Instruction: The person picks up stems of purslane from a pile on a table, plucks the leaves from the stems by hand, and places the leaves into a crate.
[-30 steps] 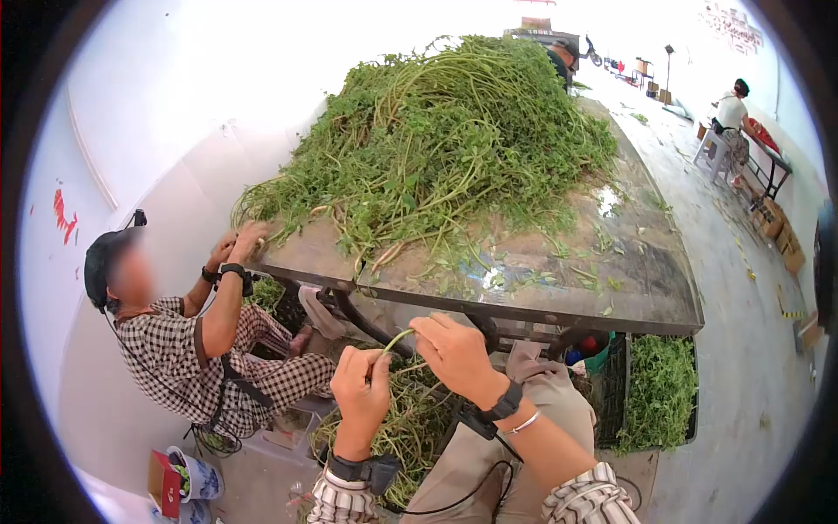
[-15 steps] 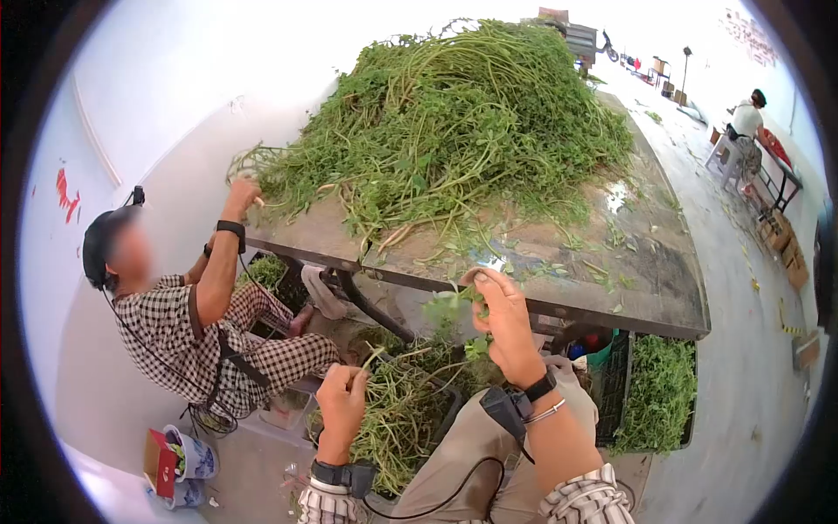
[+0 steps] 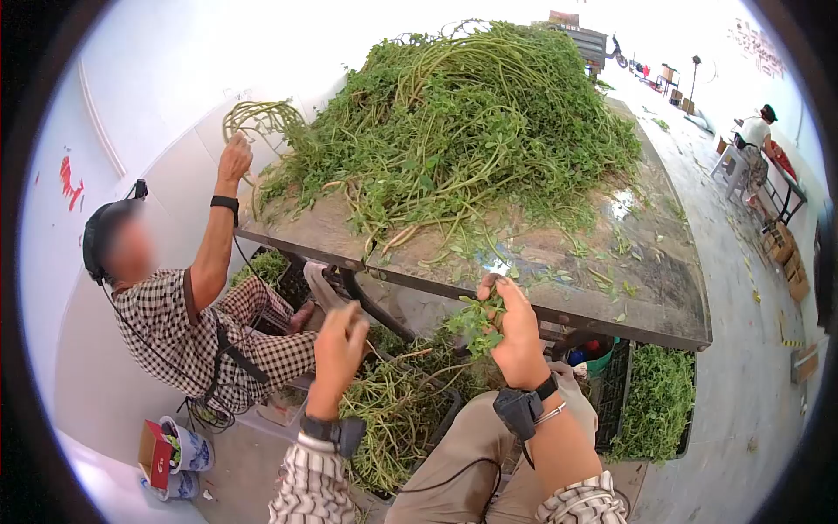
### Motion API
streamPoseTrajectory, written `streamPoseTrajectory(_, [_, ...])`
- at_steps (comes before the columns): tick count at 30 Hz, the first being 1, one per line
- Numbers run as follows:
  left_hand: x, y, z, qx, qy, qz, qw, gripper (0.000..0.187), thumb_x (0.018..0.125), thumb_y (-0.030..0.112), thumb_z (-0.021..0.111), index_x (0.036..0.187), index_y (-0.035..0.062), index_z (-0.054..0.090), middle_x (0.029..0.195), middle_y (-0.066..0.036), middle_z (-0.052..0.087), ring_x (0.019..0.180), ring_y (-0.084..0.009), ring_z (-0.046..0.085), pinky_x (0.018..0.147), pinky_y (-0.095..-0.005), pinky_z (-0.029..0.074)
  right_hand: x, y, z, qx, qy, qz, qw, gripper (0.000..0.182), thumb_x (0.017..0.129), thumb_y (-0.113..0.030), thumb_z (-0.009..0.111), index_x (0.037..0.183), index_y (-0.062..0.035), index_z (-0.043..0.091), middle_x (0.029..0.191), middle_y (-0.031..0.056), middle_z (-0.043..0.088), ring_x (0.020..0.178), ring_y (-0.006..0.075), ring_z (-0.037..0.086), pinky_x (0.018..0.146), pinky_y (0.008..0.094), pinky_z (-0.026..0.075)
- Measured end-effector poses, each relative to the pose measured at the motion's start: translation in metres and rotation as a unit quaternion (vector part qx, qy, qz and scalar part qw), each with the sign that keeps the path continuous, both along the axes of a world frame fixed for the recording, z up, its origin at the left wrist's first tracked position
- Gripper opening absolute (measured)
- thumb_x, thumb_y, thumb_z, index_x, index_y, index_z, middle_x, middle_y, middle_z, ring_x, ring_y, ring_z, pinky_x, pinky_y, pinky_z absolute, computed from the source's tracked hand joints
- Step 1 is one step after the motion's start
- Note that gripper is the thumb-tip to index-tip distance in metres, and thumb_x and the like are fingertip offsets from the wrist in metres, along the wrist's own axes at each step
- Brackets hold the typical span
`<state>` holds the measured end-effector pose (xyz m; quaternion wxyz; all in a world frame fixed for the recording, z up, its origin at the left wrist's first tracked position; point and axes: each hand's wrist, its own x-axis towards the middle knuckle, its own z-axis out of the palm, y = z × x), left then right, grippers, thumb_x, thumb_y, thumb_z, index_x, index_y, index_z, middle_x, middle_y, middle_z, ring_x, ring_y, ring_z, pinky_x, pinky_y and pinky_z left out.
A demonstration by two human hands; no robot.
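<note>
My right hand (image 3: 515, 336), just off the table's front edge, is closed around a small bunch of leafy green sprigs (image 3: 476, 325). Its leaves hang out to the left of my fingers. My left hand (image 3: 339, 351) is raised over the left side of a crate of cut green stems (image 3: 397, 419). Motion smears its fingers, and I cannot make out a stem in them. On the table (image 3: 650, 293) lies a big heap of leafy stems (image 3: 471, 131), with loose leaves scattered in front of it.
At the left, a seated person (image 3: 166, 323) in checks lifts a bundle of long stems (image 3: 262, 115) at the heap's edge. A crate of greens (image 3: 655, 402) stands at the right. Patterned buckets (image 3: 194, 450) sit lower left. Another person (image 3: 752, 144) works at a far table.
My left hand has risen and shifted slightly left; the stem seen in it before no longer shows there. My right hand has moved slightly down. The other person has lifted stems from the heap.
</note>
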<state>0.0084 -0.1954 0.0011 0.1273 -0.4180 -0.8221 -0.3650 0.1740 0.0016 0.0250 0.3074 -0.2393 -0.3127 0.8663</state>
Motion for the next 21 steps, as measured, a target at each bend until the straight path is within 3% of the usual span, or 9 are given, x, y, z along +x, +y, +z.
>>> streamPoseTrajectory(4, [-0.045,0.048,0.026,0.028,0.008,0.006,1.0,0.029,0.084,0.016,0.061,0.109,0.0012,0.058,0.09,-0.013,0.057,0.076,-0.0285,0.056,0.069,-0.0342,0.046,-0.003,0.0,-0.005,-0.039,0.037,0.011,0.999,0.015,0.094,-0.019,0.044,0.097,-0.0102,0.056,0.079,-0.0021,0.056,0.062,0.0083,0.047,0.051,0.0233,0.041])
streamPoseTrajectory(6, [-0.067,0.072,0.029,-0.018,0.078,0.05,0.996,0.032,0.086,0.024,0.059,0.109,0.0021,0.058,0.091,-0.014,0.059,0.081,-0.0321,0.058,0.071,-0.0384,0.046,-0.004,0.001,-0.007,-0.056,0.072,0.02,0.996,0.016,0.094,-0.019,0.044,0.097,-0.0089,0.056,0.079,-0.0014,0.056,0.063,0.0089,0.048,0.052,0.0239,0.042])
streamPoseTrajectory(10, [-0.095,0.102,0.023,-0.077,0.032,0.063,0.995,0.039,0.084,0.034,0.06,0.107,0.0029,0.06,0.092,-0.015,0.061,0.085,-0.0349,0.058,0.074,-0.042,0.046,-0.001,0.0,0.0,-0.05,0.073,0.022,0.996,0.017,0.095,-0.019,0.043,0.098,-0.0069,0.055,0.079,-0.0006,0.055,0.064,0.0095,0.051,0.053,0.0248,0.044])
streamPoseTrajectory(12, [-0.103,0.112,0.021,-0.146,0.027,0.062,0.987,0.032,0.085,0.031,0.06,0.092,-0.0003,0.064,0.07,-0.011,0.059,0.064,-0.0291,0.056,0.06,-0.0393,0.043,-0.001,0.0,0.0,-0.056,0.062,0.028,0.996,0.018,0.095,-0.019,0.043,0.098,-0.0063,0.055,0.079,-0.0013,0.054,0.064,0.0086,0.049,0.054,0.0236,0.043])
streamPoseTrajectory(13, [-0.104,0.118,0.022,-0.147,0.026,0.059,0.987,0.032,0.085,0.031,0.06,0.092,-0.0003,0.064,0.07,-0.011,0.059,0.064,-0.0291,0.056,0.06,-0.0393,0.043,-0.001,0.0,0.0,-0.057,0.061,0.025,0.996,0.018,0.095,-0.019,0.043,0.098,-0.0063,0.055,0.079,-0.0013,0.054,0.064,0.0086,0.049,0.054,0.0236,0.043])
streamPoseTrajectory(15, [-0.109,0.125,0.023,-0.085,-0.11,0.011,0.99,0.034,0.081,0.033,0.06,0.091,-0.0001,0.064,0.069,-0.013,0.062,0.062,-0.029,0.058,0.061,-0.038,0.044,0.0,-0.001,0.002,-0.049,0.067,0.046,0.996,0.018,0.094,-0.019,0.043,0.098,-0.0056,0.055,0.078,-0.0016,0.054,0.065,0.0079,0.048,0.055,0.0225,0.041])
streamPoseTrajectory(16, [-0.108,0.128,0.026,-0.086,-0.111,0.012,0.99,0.034,0.081,0.033,0.06,0.091,-0.0001,0.064,0.069,-0.013,0.062,0.062,-0.029,0.058,0.061,-0.038,0.044,0.002,-0.002,0.005,-0.048,0.065,0.045,0.996,0.018,0.094,-0.018,0.043,0.098,-0.0046,0.055,0.078,-0.0017,0.053,0.065,0.0076,0.047,0.055,0.022,0.04])
streamPoseTrajectory(18, [-0.104,0.136,0.034,0.036,-0.262,-0.01,0.964,0.031,0.084,0.027,0.056,0.078,-0.0022,0.061,0.058,-0.006,0.055,0.053,-0.0175,0.051,0.052,-0.032,0.039,0.001,-0.002,0.005,-0.048,0.069,0.048,0.995,0.018,0.094,-0.018,0.043,0.098,-0.0042,0.055,0.078,-0.0017,0.053,0.065,0.0077,0.047,0.055,0.0222,0.04])
streamPoseTrajectory(21, [-0.09,0.14,0.045,0.104,-0.346,-0.04,0.931,0.027,0.087,0.022,0.053,0.074,-0.0015,0.057,0.059,-0.002,0.051,0.053,-0.0096,0.046,0.048,-0.0277,0.035,-0.001,0.0,0.002,-0.047,0.072,0.051,0.995,0.019,0.094,-0.018,0.043,0.098,-0.0036,0.055,0.078,-0.0016,0.053,0.065,0.0078,0.046,0.055,0.0223,0.04])
